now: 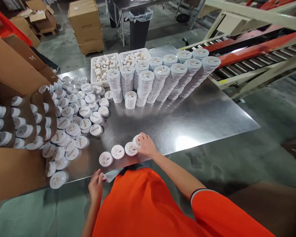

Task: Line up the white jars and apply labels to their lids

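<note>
Along the front edge of the metal table stands a short row of round white jars with small printed labels on top. My right hand [146,145] curls its fingers over the jar [137,141] at the right end of this row. Beside it are a second jar [131,149], a third jar [117,151] and, at the left end, another jar [106,159]. Just off the table edge, my left hand [96,186] pinches the end of a pale strip [112,175] that runs toward my waist; its far end is hidden.
Loose white jars [74,128] crowd the table's left side, by an open carton [17,174] with brown dividers. Tall stacks of jars [160,84] stand at the back, near two white baskets [106,56] of small pieces. A roller conveyor [259,61] lies beyond.
</note>
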A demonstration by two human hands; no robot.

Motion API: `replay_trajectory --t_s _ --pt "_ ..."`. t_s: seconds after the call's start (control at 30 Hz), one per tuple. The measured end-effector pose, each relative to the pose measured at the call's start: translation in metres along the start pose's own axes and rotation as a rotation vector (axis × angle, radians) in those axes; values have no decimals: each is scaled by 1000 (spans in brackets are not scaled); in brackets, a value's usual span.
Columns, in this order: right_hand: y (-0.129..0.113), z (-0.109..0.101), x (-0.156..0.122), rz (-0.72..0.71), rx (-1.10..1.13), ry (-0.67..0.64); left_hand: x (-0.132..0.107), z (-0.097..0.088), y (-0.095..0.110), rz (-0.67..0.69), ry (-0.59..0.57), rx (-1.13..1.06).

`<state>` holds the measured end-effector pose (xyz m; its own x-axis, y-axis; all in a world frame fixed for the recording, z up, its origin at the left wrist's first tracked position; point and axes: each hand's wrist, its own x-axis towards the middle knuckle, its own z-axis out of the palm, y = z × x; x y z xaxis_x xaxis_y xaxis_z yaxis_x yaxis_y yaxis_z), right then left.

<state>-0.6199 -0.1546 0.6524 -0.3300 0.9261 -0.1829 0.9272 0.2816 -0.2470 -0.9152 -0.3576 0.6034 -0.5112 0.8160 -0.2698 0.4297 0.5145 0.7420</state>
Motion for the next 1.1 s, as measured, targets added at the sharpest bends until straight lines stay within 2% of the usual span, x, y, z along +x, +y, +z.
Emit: replay_trajectory --t_s 0.13,0.23,0.3,0.4,0.5,0.63,0.73,0.83,0.93,0.97,1.03,1.1 --pt "-34 9 -5 -86 -20 -68 1 -9 -4 -55 -3 -20" --pt "-44 12 -7 -58 -86 -94 4 -15 -4 -68 1 -35" --pt "-53 9 -6 -89 -125 -70 5 -19 -4 -69 1 -42" --pt "-81 12 1 -247 -151 -53 4 -23 -4 -81 7 -47" --pt "-118 30 11 -384 -201 -108 2 -27 -6 -84 4 -59" --pt "-145 46 20 -301 -241 -191 0 -36 -13 -56 -23 -43" --pt "-156 39 20 -257 -197 -87 -2 -43 -22 -100 -1 -88" --pt "-177 37 16 -301 -74 -38 -9 -45 -26 -176 46 -177" --pt "-196 59 13 -421 -4 -99 -11 -42 -28 -189 112 -245" --pt "-198 70 12 -439 -2 -119 -10 -40 -30 -175 96 -282" --pt "-196 96 14 -411 37 -120 -6 -36 -38 -183 92 -335" --pt "-187 118 17 -377 109 -55 0 -33 -51 -197 108 -342"
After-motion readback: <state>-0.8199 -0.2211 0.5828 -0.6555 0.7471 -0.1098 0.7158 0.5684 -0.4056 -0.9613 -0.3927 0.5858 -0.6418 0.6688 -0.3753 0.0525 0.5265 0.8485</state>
